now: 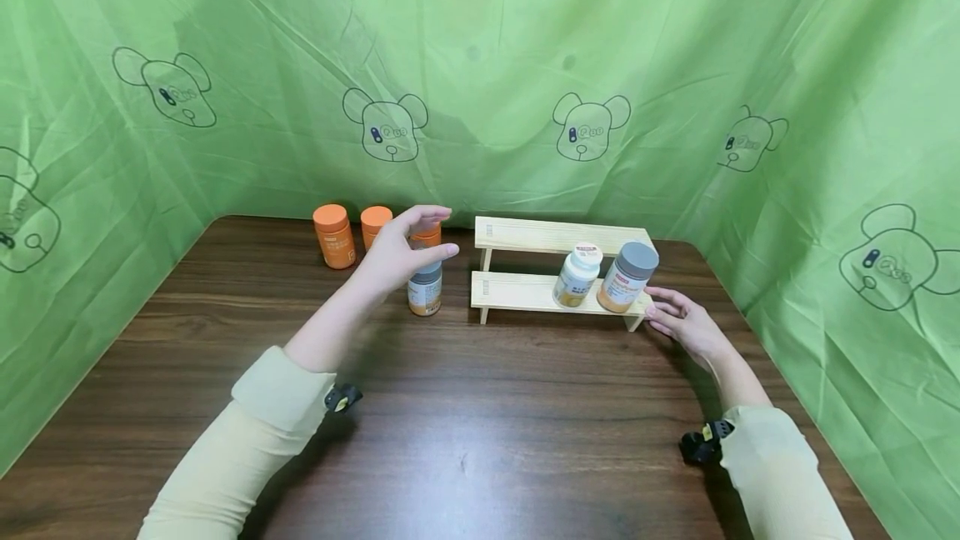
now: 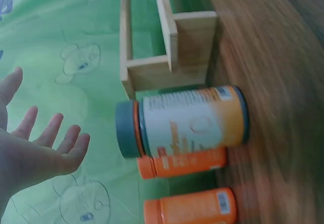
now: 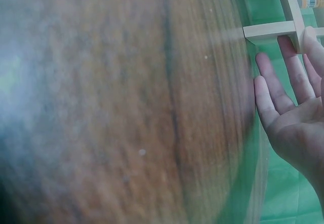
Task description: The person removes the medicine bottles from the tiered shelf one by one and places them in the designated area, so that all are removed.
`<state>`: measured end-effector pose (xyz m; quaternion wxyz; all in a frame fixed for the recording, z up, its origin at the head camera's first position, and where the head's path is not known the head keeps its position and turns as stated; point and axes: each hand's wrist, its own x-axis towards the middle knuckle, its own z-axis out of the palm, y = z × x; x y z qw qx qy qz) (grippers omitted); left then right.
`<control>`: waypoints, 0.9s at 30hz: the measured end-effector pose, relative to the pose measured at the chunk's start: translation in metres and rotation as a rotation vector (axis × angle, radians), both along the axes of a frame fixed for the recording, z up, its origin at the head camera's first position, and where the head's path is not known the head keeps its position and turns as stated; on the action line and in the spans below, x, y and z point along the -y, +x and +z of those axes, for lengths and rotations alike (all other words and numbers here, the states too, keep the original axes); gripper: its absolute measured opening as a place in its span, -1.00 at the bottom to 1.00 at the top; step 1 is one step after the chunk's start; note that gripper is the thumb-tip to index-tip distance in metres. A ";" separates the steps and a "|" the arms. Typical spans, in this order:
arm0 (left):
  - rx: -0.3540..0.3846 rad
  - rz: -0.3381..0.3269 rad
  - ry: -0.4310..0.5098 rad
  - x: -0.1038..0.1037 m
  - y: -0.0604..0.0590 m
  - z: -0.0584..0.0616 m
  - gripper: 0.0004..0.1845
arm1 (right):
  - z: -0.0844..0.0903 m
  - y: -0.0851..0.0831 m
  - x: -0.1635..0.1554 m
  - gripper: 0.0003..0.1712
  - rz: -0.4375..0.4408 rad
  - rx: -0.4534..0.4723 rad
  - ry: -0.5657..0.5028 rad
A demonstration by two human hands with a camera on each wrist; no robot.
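Our left grip (image 1: 397,257) was spread, its thumb and fingers parted and holding nothing. Just below it, upright on the worktop (image 1: 465,423), was the grey-capped bottle (image 1: 425,297); the left wrist view showed a gap between our fingers and its cap. Behind and to the left of that grip stood orange bottles (image 1: 334,240).

Our right grip (image 1: 686,330) lightly pinched the overhanging right end of the wooden stand's lower tier (image 1: 517,294), thumb on one side and index finger on the other. Just left of it on that tier stood a second grey-capped bottle (image 1: 628,277), with a white-capped bottle (image 1: 576,277) farther left.

We judged the bottle under our left grip to be stiff plastic, fairly light and not very fragile, though its smooth label could slip. The surest hold seemed to be around the body below the cap, thumb opposite fingers. The stand looked light enough to skid, so steadying its end made sense to us.
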<state>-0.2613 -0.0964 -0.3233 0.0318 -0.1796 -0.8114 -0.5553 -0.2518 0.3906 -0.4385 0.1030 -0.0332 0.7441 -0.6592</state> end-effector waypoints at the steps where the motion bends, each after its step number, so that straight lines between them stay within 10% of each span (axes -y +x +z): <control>1: -0.002 -0.006 0.003 -0.003 0.000 0.002 -0.40 | 0.000 0.000 0.000 -0.37 0.000 0.000 0.000; 9: -0.033 -0.066 0.022 -0.032 0.002 0.019 -0.41 | -0.002 -0.001 -0.002 -0.35 -0.003 0.009 0.000; 27: -0.030 -0.172 0.035 -0.101 -0.014 0.005 -0.40 | -0.004 -0.002 -0.002 -0.30 -0.002 0.010 -0.006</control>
